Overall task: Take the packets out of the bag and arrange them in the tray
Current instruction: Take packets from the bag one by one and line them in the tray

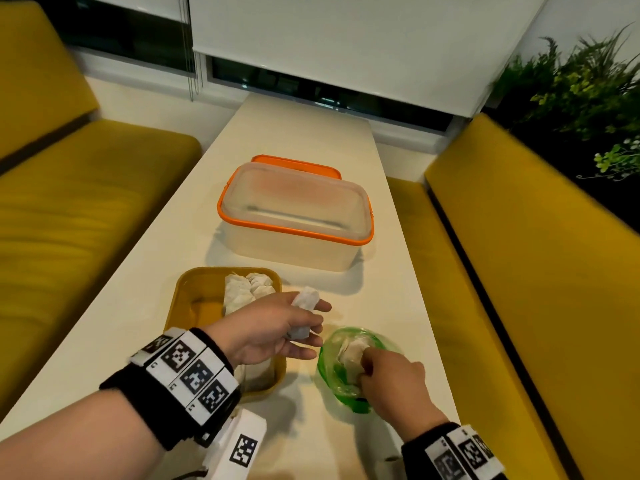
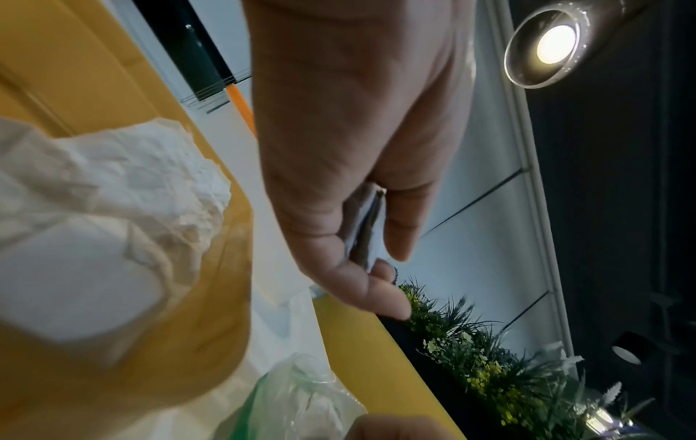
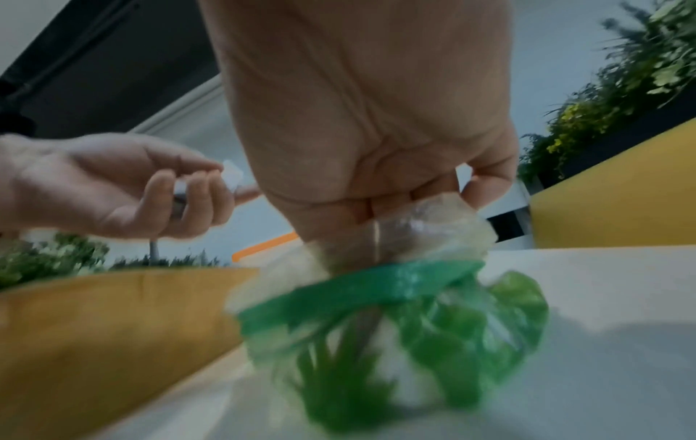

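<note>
A yellow tray (image 1: 188, 303) lies on the white table with several white packets (image 1: 242, 289) in it. My left hand (image 1: 277, 327) hovers at the tray's right edge and holds one white packet (image 1: 304, 301) in its curled fingers; the same packet (image 3: 231, 175) shows in the right wrist view. To the right sits a crumpled green plastic bag (image 1: 337, 372) with pale packets (image 1: 351, 353) inside. My right hand (image 1: 391, 379) reaches into the bag's mouth and grips its contents; in the right wrist view the bag (image 3: 414, 312) bunches under the fingers (image 3: 485, 184).
A clear box with an orange rim (image 1: 294, 216) stands beyond the tray, an orange lid (image 1: 294, 164) behind it. Yellow benches (image 1: 536, 271) flank the narrow table. Plants (image 1: 581, 91) stand at the far right. A white tagged box (image 1: 242, 445) lies near the front edge.
</note>
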The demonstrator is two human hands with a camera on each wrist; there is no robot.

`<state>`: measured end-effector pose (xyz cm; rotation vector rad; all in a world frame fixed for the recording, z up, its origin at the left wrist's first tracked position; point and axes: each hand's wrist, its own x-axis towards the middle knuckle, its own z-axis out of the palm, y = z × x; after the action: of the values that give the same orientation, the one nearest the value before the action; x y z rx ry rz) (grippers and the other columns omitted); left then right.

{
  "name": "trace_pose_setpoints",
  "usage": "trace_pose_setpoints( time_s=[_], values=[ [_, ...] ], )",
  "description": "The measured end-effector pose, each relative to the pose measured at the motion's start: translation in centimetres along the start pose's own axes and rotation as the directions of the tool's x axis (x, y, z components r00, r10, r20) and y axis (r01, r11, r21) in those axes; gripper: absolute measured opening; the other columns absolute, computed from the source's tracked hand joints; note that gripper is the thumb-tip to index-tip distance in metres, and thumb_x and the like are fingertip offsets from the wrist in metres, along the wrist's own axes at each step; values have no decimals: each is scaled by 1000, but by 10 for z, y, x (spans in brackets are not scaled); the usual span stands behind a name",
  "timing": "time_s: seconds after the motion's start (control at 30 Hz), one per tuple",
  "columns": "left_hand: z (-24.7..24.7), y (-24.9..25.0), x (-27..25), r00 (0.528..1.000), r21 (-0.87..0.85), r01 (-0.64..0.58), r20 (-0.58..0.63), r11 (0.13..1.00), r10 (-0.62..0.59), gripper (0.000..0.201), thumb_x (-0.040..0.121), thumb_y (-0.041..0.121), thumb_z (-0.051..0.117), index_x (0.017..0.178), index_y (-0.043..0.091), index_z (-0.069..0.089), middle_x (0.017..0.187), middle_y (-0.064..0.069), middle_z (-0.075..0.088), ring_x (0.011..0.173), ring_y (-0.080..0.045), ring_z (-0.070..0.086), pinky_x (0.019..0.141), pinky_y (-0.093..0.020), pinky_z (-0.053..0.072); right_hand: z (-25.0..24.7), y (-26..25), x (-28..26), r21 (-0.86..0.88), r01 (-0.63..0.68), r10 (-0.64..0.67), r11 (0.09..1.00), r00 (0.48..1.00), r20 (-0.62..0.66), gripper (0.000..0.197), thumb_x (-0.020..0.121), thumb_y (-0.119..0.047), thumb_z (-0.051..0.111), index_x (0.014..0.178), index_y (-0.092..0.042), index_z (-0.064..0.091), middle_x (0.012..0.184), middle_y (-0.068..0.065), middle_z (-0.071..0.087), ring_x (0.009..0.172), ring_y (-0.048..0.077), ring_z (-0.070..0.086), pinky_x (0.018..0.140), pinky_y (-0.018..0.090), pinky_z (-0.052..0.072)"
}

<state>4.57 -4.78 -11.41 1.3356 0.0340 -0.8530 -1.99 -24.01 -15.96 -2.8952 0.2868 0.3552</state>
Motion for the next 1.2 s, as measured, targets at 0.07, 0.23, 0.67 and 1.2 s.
trace_pose_setpoints(
  time_s=[0.07, 0.23, 0.67, 1.2],
  values=[
    [0, -2, 1, 1000, 17, 3, -14, 1000, -3, 23, 91, 6, 58, 114, 9, 61, 78, -7, 60, 72, -19, 61, 63, -29, 57, -4, 4, 1, 94, -20, 19, 995, 1000, 2, 12, 85, -21, 48, 87, -31, 52, 83, -8, 59, 91, 21, 60, 80, 32, 35],
    [-2, -5, 5, 997, 83, -14, -71, 996, 20, 23, 87, 10, 66, 110, 8, 63, 65, -1, 52, 57, -11, 49, 52, -22, 47, -18, 13, 5, 424, -15, 38, 905, 998, -46, 6, 88, -25, 55, 85, -30, 57, 73, -5, 65, 70, 19, 62, 67, 33, 51],
    [-8, -8, -1, 992, -173, -16, 118, 985, 37, 40, 71, 32, 64, 105, 10, 62, 77, 2, 64, 68, -6, 57, 62, -17, 47, -52, -53, -1, 876, 106, -95, 470, 993, -70, 11, 79, 6, 64, 77, -4, 62, 68, 14, 62, 64, 19, 53, 66, 33, 42],
    [-20, -8, -2, 1000, -225, -15, -9, 974, 13, 15, 90, 4, 57, 104, 7, 62, 68, -5, 58, 61, -13, 56, 52, -21, 51, -2, -7, 11, -147, 26, -26, 989, 1000, 5, 25, 83, -17, 46, 98, -31, 60, 94, -8, 65, 98, 20, 57, 79, 34, 29]
  ],
)
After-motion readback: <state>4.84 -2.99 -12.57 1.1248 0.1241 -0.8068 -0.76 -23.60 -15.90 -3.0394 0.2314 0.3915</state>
